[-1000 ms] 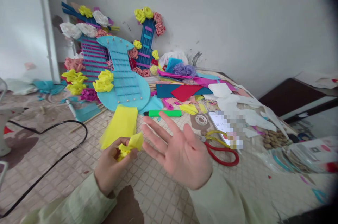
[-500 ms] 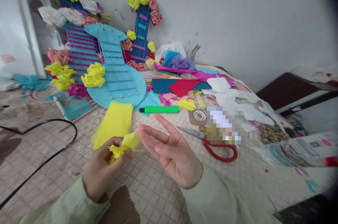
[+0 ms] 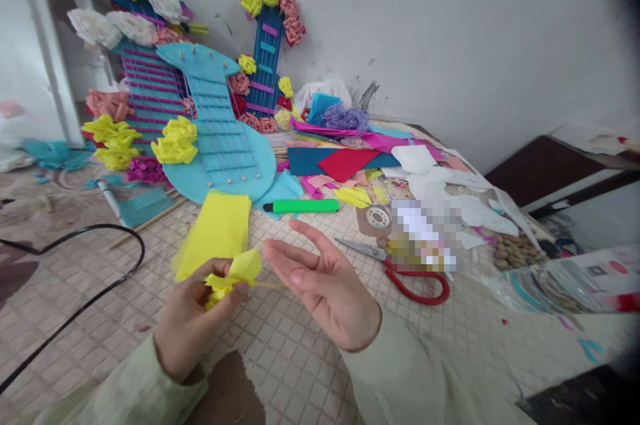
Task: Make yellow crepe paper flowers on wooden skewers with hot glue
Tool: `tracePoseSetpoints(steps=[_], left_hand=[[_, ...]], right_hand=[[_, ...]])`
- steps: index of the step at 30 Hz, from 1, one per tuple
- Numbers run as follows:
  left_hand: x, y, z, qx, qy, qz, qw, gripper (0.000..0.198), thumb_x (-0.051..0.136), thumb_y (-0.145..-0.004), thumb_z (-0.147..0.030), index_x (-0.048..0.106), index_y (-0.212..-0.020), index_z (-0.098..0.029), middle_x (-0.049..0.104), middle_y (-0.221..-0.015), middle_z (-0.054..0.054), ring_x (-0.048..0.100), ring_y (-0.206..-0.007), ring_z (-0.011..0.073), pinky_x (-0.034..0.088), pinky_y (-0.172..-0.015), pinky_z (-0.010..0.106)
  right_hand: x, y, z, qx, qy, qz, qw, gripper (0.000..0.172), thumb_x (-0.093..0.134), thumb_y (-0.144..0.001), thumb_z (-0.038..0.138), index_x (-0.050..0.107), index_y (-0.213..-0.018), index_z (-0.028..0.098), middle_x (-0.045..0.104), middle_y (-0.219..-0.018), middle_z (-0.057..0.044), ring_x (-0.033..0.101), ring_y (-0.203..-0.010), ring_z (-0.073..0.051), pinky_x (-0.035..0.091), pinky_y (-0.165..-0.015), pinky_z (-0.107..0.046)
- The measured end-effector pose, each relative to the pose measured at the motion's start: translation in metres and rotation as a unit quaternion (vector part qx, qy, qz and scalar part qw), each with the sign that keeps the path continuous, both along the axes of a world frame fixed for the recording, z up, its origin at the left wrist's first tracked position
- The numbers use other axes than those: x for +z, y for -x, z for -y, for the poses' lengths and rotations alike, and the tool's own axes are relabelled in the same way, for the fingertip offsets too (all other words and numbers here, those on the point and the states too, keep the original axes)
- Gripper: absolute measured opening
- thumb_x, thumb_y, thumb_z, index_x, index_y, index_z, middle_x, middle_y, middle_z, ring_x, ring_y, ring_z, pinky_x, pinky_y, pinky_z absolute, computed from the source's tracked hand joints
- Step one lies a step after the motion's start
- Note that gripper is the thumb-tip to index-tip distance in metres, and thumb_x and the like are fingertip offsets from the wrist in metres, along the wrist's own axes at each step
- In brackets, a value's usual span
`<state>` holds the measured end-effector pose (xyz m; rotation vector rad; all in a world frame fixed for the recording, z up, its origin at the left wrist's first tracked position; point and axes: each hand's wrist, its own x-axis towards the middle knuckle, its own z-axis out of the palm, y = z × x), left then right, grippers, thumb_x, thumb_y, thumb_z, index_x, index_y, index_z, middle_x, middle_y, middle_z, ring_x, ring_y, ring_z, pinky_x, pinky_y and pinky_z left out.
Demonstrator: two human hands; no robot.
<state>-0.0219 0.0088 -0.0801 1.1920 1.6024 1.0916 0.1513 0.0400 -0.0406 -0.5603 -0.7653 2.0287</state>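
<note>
My left hand (image 3: 193, 318) is closed on a yellow paper flower (image 3: 245, 267) of folded crepe paper, part of it hidden by the fingers. A thin wooden stick (image 3: 270, 285) juts from the flower toward my right hand (image 3: 333, 288). That hand is palm up with its fingers apart; whether it touches the stick's end I cannot tell. Just beyond the left hand lies a stack of yellow crepe paper (image 3: 220, 228). A green marker (image 3: 305, 206) sits beyond the right hand, and red-handled scissors (image 3: 417, 285) lie to its right.
At the back left stand a light-blue paper guitar (image 3: 220, 125) and a dark-blue guitar neck (image 3: 265, 61) with paper flowers. Purple yarn (image 3: 345, 118) and paper sheets (image 3: 345, 163) lie behind the marker. A black cable (image 3: 100, 278) curves at left; a clear bottle (image 3: 560, 281) lies at right.
Hardly anything differs. The whole view has shifted very slightly, and both hands keep their pose, with the flower still held in the left.
</note>
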Motion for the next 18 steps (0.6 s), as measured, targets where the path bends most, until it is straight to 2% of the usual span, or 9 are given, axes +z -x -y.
tracePoseSetpoints(steps=[3,5,6,8,10,11,13,15,18], left_hand=[[-0.001,0.000,0.000,-0.004,0.006,-0.008,1.000,0.026,0.061,-0.062,-0.043,0.051,-0.073,-0.022,0.056,-0.063,-0.004,0.051,-0.056,0.0130,0.042,-0.049,0.021],[-0.002,0.001,0.000,-0.010,0.002,-0.019,1.000,0.025,0.060,-0.064,-0.044,0.051,-0.073,-0.022,0.056,-0.063,-0.004,0.051,-0.055,0.0130,0.041,-0.048,0.021],[-0.003,0.001,0.000,-0.012,-0.005,-0.025,1.000,0.025,0.059,-0.064,-0.044,0.051,-0.073,-0.022,0.056,-0.062,-0.004,0.051,-0.055,0.0130,0.041,-0.048,0.021],[-0.003,0.002,0.001,-0.012,-0.020,-0.032,0.999,0.023,0.059,-0.065,-0.043,0.051,-0.072,-0.022,0.056,-0.063,-0.004,0.052,-0.056,0.0131,0.042,-0.050,0.021],[-0.004,0.003,0.002,-0.004,-0.035,-0.031,0.999,0.023,0.059,-0.066,-0.043,0.052,-0.073,-0.023,0.056,-0.065,-0.004,0.053,-0.058,0.0131,0.043,-0.052,0.021],[-0.004,0.003,0.002,0.001,-0.041,-0.030,0.999,0.023,0.059,-0.066,-0.043,0.052,-0.074,-0.023,0.056,-0.066,-0.004,0.053,-0.058,0.0130,0.043,-0.052,0.021],[-0.004,0.003,0.002,0.007,-0.050,-0.030,0.998,0.022,0.059,-0.066,-0.042,0.052,-0.074,-0.023,0.057,-0.067,-0.004,0.053,-0.059,0.0129,0.043,-0.052,0.021],[-0.003,0.003,0.003,0.010,-0.054,-0.023,0.998,0.021,0.060,-0.066,-0.041,0.051,-0.074,-0.023,0.058,-0.066,-0.004,0.053,-0.059,0.0129,0.042,-0.052,0.021],[-0.004,0.002,0.004,0.036,-0.062,0.019,0.997,0.024,0.061,-0.066,-0.042,0.049,-0.076,-0.023,0.058,-0.062,-0.004,0.054,-0.059,0.0138,0.043,-0.054,0.023]], right_hand=[[-0.002,-0.002,-0.002,-0.003,-0.051,0.054,0.997,0.045,0.057,-0.069,0.009,0.042,-0.109,0.022,0.061,-0.108,-0.004,0.055,-0.105,-0.018,0.034,-0.099,-0.042],[-0.005,-0.003,-0.004,-0.006,-0.143,0.149,0.978,0.039,0.056,-0.071,0.011,0.046,-0.107,0.022,0.059,-0.109,-0.005,0.056,-0.103,-0.019,0.038,-0.095,-0.042],[-0.007,-0.004,-0.005,-0.011,-0.201,0.216,0.955,0.035,0.056,-0.072,0.013,0.049,-0.105,0.021,0.059,-0.109,-0.005,0.056,-0.102,-0.019,0.039,-0.094,-0.041],[-0.012,-0.006,-0.006,-0.013,-0.309,0.347,0.885,0.029,0.056,-0.073,0.019,0.054,-0.102,0.020,0.060,-0.105,-0.006,0.056,-0.098,-0.019,0.043,-0.089,-0.038],[-0.017,-0.006,-0.007,0.010,-0.375,0.434,0.819,0.024,0.056,-0.076,0.025,0.058,-0.098,0.018,0.062,-0.096,-0.005,0.058,-0.087,-0.017,0.046,-0.078,-0.032],[-0.019,-0.006,-0.008,0.031,-0.395,0.458,0.796,0.020,0.054,-0.078,0.027,0.060,-0.095,0.018,0.063,-0.088,-0.004,0.059,-0.078,-0.015,0.046,-0.071,-0.029],[-0.021,-0.006,-0.009,0.068,-0.430,0.483,0.760,0.019,0.048,-0.083,0.029,0.063,-0.084,0.017,0.062,-0.072,-0.002,0.055,-0.063,-0.012,0.042,-0.058,-0.024],[-0.021,-0.006,-0.010,0.077,-0.457,0.492,0.737,0.027,0.044,-0.086,0.030,0.064,-0.075,0.016,0.058,-0.062,-0.001,0.050,-0.056,-0.010,0.037,-0.053,-0.022],[-0.019,-0.005,-0.011,0.053,-0.472,0.496,0.727,0.030,0.043,-0.086,0.034,0.065,-0.075,0.016,0.055,-0.060,0.000,0.048,-0.056,-0.010,0.035,-0.052,-0.022]])
